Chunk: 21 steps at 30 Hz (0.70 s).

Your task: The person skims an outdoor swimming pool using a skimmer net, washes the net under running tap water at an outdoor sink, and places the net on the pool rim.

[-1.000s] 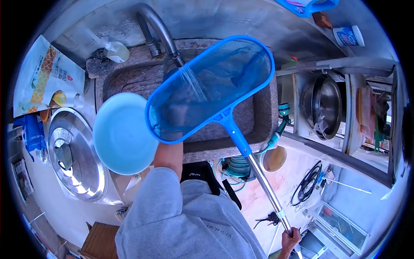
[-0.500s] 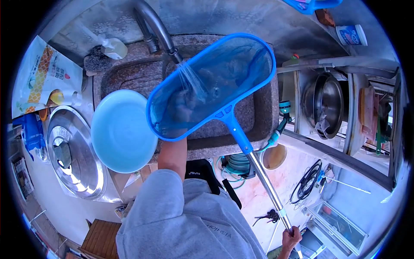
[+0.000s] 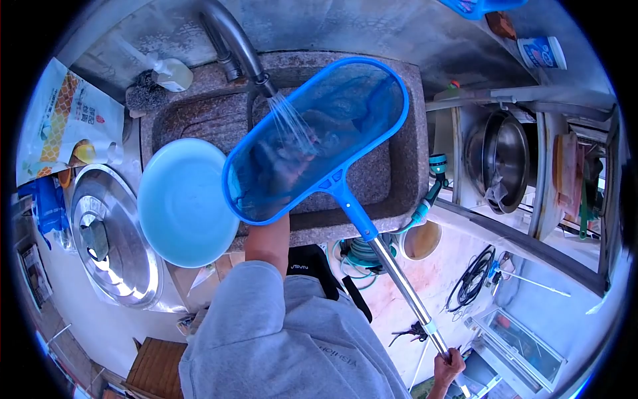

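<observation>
A pool skimmer net (image 3: pixel 352 110) with a blue oval frame and fine mesh lies across the stone sink (image 3: pixel 407 159). Water from the curved metal faucet (image 3: pixel 249 56) sprays onto the mesh. Beneath the net, my left hand (image 3: pixel 292 163) shows dimly through the mesh near the stream; its fingers are too blurred to read. At the lower right, my right hand (image 3: pixel 449 365) is closed around the silver pole (image 3: pixel 405 279) of the net. Left of the frame, a pale blue basin (image 3: pixel 189 203) rests at the sink's edge.
A large metal lid (image 3: pixel 113 236) lies left of the basin. A soap bottle (image 3: pixel 174 75) stands on the sink's back rim. On the right, a rack (image 3: pixel 545 173) holds metal bowls (image 3: pixel 505 161). A green hose reel (image 3: pixel 362 254) sits below the sink.
The net's head has shifted left and slightly down, with its pole moving left too. Behind the mesh, my left hand has moved slightly. My right hand keeps its grip on the pole.
</observation>
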Each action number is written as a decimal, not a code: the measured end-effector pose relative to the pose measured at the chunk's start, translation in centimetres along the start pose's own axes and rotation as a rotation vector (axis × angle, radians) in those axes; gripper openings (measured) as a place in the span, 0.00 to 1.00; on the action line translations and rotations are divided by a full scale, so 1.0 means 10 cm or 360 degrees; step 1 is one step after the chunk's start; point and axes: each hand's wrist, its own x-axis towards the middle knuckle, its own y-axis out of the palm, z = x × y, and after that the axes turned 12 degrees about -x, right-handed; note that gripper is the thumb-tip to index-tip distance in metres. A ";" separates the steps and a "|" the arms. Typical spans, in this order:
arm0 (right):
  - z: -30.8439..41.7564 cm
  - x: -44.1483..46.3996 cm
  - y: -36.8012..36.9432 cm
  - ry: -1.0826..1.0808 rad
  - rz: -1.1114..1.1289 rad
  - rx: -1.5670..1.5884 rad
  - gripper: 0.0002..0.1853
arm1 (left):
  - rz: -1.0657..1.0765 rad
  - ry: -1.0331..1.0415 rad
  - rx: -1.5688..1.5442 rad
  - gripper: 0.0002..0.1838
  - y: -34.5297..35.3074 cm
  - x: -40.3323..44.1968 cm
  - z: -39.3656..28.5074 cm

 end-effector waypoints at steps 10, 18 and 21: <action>-0.09 -0.05 0.02 0.0020 0.0086 -0.0026 0.06 | 0.0064 -0.0019 0.0102 0.19 0.16 0.06 0.14; -0.20 -0.12 0.01 0.0180 0.0193 0.0072 0.07 | -0.0122 0.0118 0.0444 0.19 0.13 -0.13 0.15; -0.10 -0.05 -0.13 0.0399 0.0584 0.0215 0.11 | -0.0322 0.0204 0.0724 0.19 0.23 -0.24 0.04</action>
